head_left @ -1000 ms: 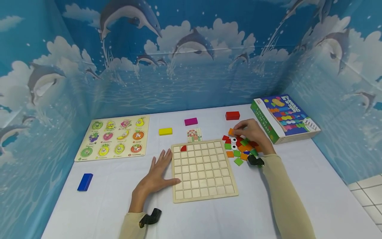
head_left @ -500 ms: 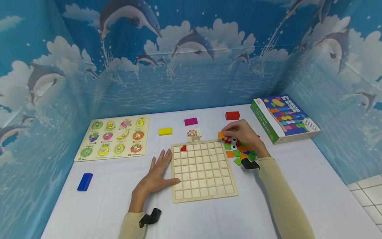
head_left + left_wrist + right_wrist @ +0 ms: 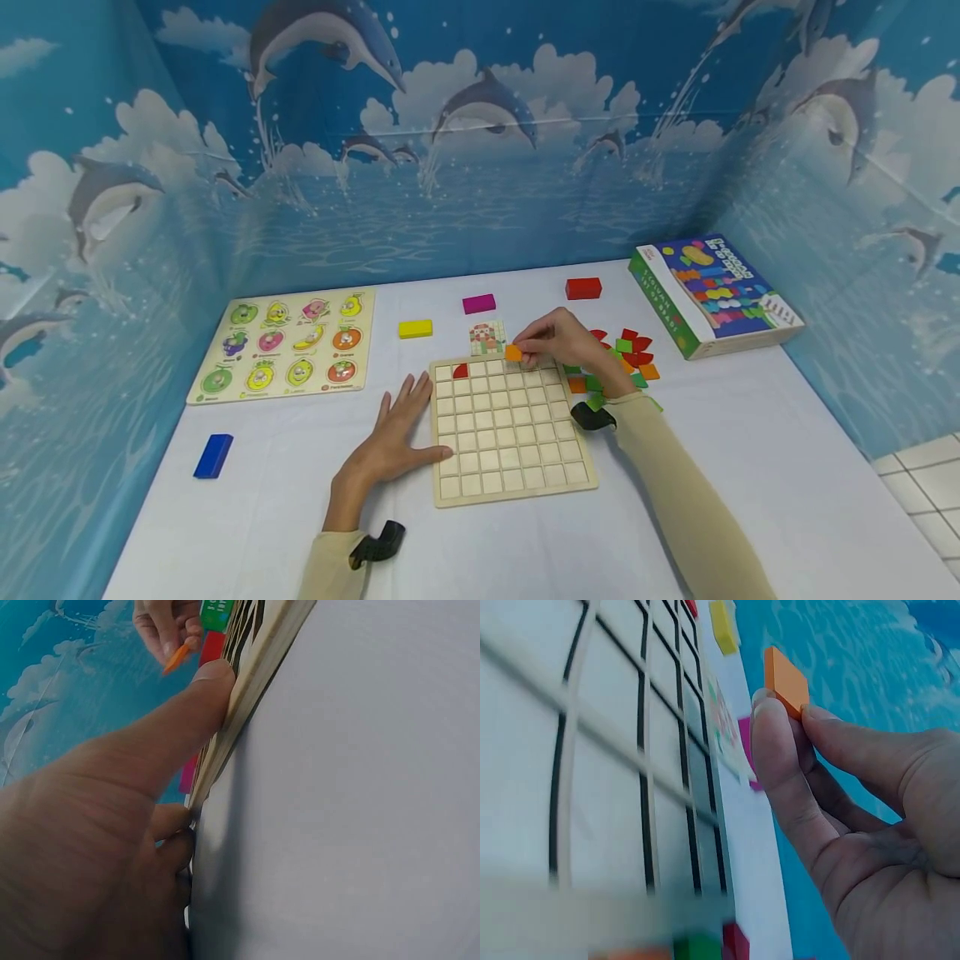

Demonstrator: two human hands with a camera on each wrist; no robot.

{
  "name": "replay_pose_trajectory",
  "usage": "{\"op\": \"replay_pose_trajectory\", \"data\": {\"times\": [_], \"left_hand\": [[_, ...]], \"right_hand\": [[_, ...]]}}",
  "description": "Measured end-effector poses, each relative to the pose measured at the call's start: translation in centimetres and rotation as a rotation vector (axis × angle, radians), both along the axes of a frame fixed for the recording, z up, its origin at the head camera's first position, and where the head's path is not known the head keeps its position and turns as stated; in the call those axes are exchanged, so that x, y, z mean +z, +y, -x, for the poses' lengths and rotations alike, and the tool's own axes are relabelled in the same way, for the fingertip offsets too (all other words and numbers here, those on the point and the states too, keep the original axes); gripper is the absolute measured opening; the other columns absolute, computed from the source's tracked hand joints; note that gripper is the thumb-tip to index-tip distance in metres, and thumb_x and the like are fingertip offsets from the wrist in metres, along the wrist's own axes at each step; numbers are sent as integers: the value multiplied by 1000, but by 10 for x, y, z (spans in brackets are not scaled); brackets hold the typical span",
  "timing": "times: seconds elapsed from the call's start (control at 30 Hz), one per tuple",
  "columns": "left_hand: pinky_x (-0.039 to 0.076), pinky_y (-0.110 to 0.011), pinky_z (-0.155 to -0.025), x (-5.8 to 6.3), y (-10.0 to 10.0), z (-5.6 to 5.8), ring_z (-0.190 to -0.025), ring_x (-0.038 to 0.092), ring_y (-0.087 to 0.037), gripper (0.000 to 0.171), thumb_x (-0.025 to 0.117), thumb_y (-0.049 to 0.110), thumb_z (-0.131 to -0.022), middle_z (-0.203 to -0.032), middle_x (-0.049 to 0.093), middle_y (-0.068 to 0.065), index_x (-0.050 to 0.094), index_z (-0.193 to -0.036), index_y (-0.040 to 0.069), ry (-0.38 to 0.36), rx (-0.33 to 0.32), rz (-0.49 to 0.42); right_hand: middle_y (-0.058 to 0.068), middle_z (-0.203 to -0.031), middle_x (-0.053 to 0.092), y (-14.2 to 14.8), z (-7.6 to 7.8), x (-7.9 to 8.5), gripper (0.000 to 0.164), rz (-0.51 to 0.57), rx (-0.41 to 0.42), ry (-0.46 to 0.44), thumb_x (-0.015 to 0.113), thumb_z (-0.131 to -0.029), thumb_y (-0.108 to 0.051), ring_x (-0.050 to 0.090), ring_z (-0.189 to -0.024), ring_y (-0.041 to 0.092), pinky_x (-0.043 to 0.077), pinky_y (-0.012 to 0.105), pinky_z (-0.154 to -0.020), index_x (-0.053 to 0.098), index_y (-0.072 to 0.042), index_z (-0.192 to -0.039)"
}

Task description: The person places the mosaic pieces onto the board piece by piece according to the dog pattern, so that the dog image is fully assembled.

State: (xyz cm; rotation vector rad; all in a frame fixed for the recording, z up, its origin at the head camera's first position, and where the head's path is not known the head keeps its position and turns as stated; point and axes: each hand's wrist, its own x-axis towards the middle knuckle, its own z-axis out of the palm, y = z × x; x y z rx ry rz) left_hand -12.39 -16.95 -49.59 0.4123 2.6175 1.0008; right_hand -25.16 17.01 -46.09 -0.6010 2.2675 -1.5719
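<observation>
My right hand (image 3: 562, 342) pinches an orange square tile (image 3: 786, 681) between thumb and fingertips. In the head view it hovers over the back edge of a wooden grid board (image 3: 501, 433). One red quarter-round tile (image 3: 461, 372) lies in a cell at the board's back left. With fingers spread, my left hand (image 3: 393, 437) rests at the board's left side, its thumb on the edge. The left wrist view shows that thumb (image 3: 214, 675) against the rim. A small picture card (image 3: 487, 337) lies just behind the board, left of the right hand.
Loose red, green and orange tiles (image 3: 637, 358) lie right of the board, partly under the right forearm. A game box (image 3: 716, 300) stands at the back right. A fruit board (image 3: 285, 346) lies at left; yellow (image 3: 416, 329), magenta (image 3: 478, 303), red (image 3: 583, 288) and blue (image 3: 213, 456) blocks surround.
My right hand has carried the orange tile leftward from the loose pile to above the board's back edge. The left hand has stayed at the board's side.
</observation>
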Motion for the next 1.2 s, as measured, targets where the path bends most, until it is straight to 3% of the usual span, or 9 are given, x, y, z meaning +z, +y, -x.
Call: {"op": "replay_pose_trajectory", "data": {"times": [0.17, 0.43, 0.57, 0.8, 1.03, 1.2], "left_hand": [[-12, -50, -135, 1, 1, 1, -168, -7, -18, 118, 90, 46, -87, -182, 5, 4, 15, -174, 16, -1, 3, -15], [-14, -48, -134, 1, 3, 2, -168, -8, -17, 117, 88, 47, -88, -182, 4, 6, 14, -174, 16, -2, -11, -13], [-14, -48, -134, 0, 2, 2, -168, -9, -16, 117, 87, 47, -89, -181, 3, 6, 13, -174, 16, -2, -18, -5], [-12, -50, -135, 2, 1, 1, -168, -7, -20, 117, 89, 46, -88, -182, 5, 2, 15, -174, 15, 10, -2, -6], [-11, -51, -135, 2, -1, 0, -168, -6, -21, 117, 89, 45, -88, -182, 6, 1, 16, -174, 14, 15, 0, -8], [-11, -51, -135, 2, 0, 0, -168, -6, -21, 117, 89, 46, -88, -182, 6, 1, 16, -174, 14, 8, 3, -16]], "right_hand": [[23, -90, 79, -19, 1, -2, 15, 8, 49, 34, 72, -101, 2, 77, -79, 44, 69, 41, -78, 80, 10, -110], [24, -90, 79, -40, 8, -10, 13, -6, 86, 33, 72, -100, 5, 78, -74, 38, 69, 42, -72, 80, 13, -106], [20, -85, 79, -48, 6, -8, 10, -66, 74, 29, 74, -99, 4, 77, -71, 32, 69, 38, -69, 81, 11, -101], [11, -80, 79, -63, 5, -9, 7, -170, 64, 119, 78, -97, 1, 74, -67, 22, 63, 27, -62, 84, 4, -96], [10, -86, 81, -70, 5, -16, 6, -194, 51, 168, 80, -94, 3, 72, -66, 16, 63, 26, -63, 86, 2, -96], [10, -96, 82, -65, 2, -12, 9, -188, 19, 179, 81, -95, -1, 72, -71, 16, 61, 25, -66, 86, 1, -103]]}}
